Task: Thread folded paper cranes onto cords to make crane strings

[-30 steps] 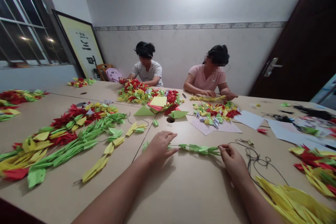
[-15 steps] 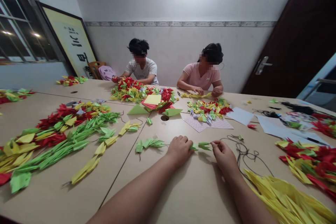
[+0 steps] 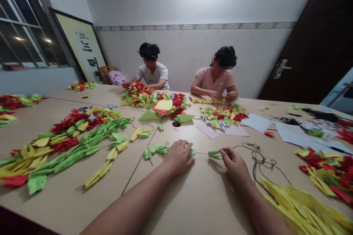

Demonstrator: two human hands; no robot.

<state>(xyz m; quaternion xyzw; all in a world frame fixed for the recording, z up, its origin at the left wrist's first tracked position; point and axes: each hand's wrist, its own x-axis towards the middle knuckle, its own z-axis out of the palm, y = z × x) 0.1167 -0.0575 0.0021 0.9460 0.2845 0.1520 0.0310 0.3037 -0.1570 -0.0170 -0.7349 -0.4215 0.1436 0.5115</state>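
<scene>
My left hand [image 3: 179, 156] lies over a green folded paper piece, its fingers bent down around it, with green showing past the fingertips. To its left, several green folded paper pieces [image 3: 157, 149] are threaded in a row on a dark string. A short bare stretch of string [image 3: 202, 153] runs right from the left hand to another green folded paper piece [image 3: 214, 154]. At that piece's right end my right hand [image 3: 233, 161] pinches thumb and finger together, seemingly on the string. Beyond it the loose black string [image 3: 260, 161] lies in loops on the table.
Yellow folded paper strands [image 3: 306, 205] lie by my right forearm. A red and yellow pile [image 3: 328, 170] is at right, green strands [image 3: 79, 150] and a yellow string of pieces [image 3: 111, 154] at left. Two people sit opposite behind colourful piles [image 3: 143, 95]. White sheets [image 3: 257, 122] lie at right.
My left hand has slid left along the string, away from the right hand. The bare string between them is longer. My right hand stays nearly in place, and the view has shifted slightly.
</scene>
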